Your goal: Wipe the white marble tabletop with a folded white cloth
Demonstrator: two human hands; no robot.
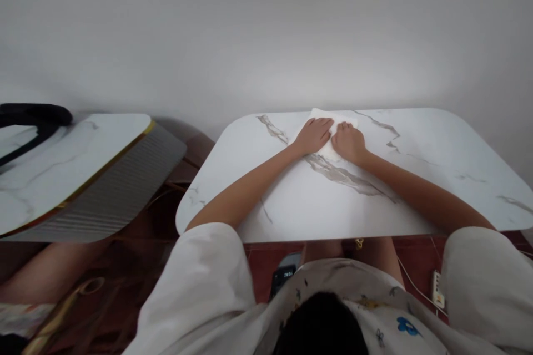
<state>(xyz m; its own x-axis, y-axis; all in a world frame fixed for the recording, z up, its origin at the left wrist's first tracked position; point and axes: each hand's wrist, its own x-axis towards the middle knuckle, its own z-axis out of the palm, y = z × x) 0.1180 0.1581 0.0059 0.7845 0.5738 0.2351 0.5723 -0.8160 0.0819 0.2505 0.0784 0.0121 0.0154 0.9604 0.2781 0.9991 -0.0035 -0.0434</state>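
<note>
A white cloth (330,151) lies on the white marble-patterned table (283,205), close to its far edge. My left hand (313,136) rests flat on the cloth's left part, fingers stretched out toward the right. Beside it, my right hand (350,143) presses on the right part with its fingers bent down into the fabric. The two hands nearly touch. One corner of the cloth sticks out beyond them toward the wall, and some of it is hidden under both hands.
A pale wall (266,33) stands right behind the table. To the left is a second marble-patterned table (83,150) with gold trim, bearing a black curved object (45,116). Below on the red floor (416,258) are a power strip (437,291) and cable. Someone's leg (62,269) shows lower left.
</note>
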